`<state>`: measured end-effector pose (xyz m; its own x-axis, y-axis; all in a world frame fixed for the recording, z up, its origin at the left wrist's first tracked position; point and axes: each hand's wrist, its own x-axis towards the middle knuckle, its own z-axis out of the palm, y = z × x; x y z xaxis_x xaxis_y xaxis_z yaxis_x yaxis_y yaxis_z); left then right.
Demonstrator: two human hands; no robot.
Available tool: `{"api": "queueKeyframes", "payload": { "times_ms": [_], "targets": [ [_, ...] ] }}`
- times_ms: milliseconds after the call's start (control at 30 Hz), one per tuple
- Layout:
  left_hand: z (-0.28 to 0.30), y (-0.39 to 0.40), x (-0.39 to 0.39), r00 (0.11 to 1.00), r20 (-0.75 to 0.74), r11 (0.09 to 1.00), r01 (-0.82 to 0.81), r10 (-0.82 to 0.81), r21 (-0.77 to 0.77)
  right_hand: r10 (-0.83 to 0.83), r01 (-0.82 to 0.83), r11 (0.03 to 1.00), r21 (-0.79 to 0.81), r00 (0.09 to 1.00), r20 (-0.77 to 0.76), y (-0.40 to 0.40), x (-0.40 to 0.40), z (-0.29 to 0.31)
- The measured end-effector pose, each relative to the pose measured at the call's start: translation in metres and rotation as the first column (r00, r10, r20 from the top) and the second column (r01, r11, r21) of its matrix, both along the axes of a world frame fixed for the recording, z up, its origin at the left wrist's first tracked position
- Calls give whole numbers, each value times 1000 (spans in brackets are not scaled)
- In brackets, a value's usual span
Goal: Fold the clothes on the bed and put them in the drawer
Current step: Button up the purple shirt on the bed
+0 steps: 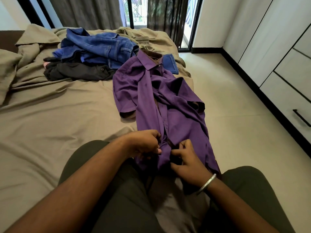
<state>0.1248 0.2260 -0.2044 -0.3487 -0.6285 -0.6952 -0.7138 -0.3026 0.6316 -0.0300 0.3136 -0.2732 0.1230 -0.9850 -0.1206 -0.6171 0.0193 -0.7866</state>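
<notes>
With the purple short-sleeved cotton shirt (159, 101) lying along the edge of the olive-sheeted bed (58, 115), the left hand (144, 142) and right hand (186, 158) each pinch its lower front placket, so it is wise to close the bottom button and smooth both fronts flat before folding.

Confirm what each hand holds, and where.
Both hold the purple shirt near its bottom hem: left hand pinches one front edge, right hand the other.

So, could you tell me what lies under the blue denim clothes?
A black garment shows beneath the blue denim clothes, both on the bed sheet. Anything further under the denim is covered.
</notes>
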Motion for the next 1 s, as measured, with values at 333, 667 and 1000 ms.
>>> {"api": "queueKeyframes", "payload": {
  "times_ms": [333,667,1000],
  "targets": [
    [-5,-4,7,963,268,942,108,-20,-318,-123,107,955,-276,992,-39,56,25,15],
    [-13,-1,-5,899,421,876,295,-119,-382,-202,129,787,604,978,55,74,27,-2],
    [-15,-1,-3,877,427,701,447,-221,-555,-306,317,948,39,936,-174,58,26,-12]
  ]
}}
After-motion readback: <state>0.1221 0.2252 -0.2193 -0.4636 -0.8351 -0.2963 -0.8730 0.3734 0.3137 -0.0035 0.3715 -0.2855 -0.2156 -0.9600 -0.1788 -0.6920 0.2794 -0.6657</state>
